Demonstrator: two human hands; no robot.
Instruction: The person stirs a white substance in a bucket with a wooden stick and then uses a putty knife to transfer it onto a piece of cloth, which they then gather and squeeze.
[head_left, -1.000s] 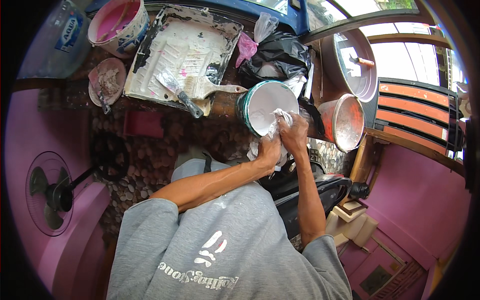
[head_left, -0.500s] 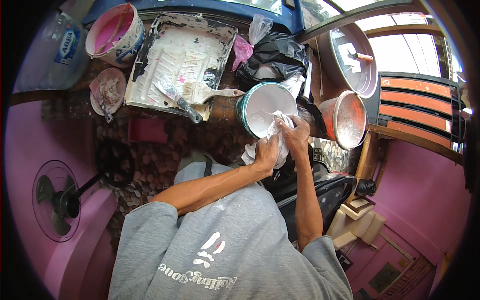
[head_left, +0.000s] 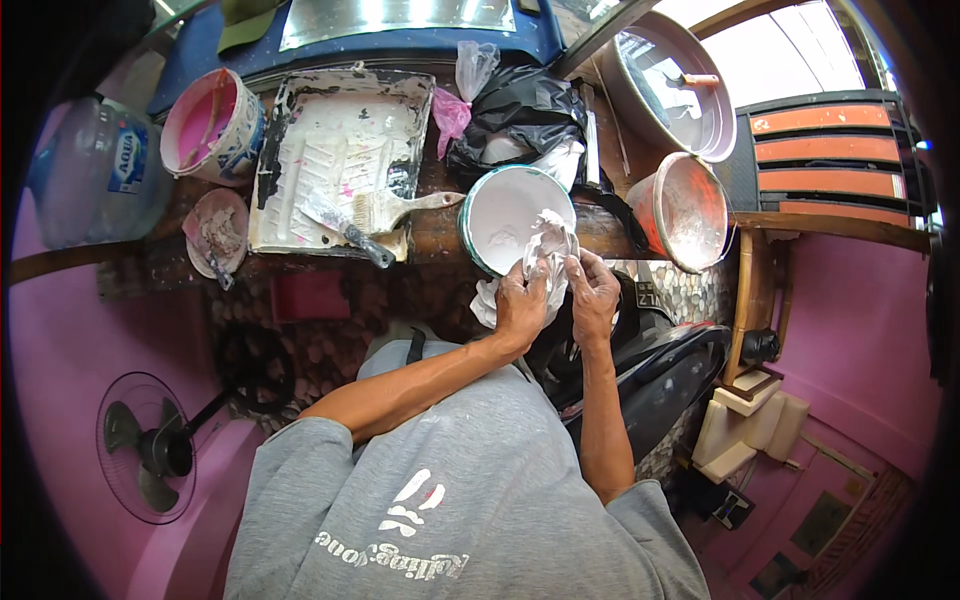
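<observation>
White rag, bunched at frame centre, clamped between left hand and right hand, both closed on cloth, upper end lying over rim of white-lined bucket. Compared with a second before: hands drawn slightly down and off the bucket mouth, rag pulled more upright, so wiping seemingly moved from bucket to fingers. Forearms raised from lower frame, elbows bent, wrists close together. Beyond, on table: paint tray with brush, pink bucket upper left, orange bucket right.
</observation>
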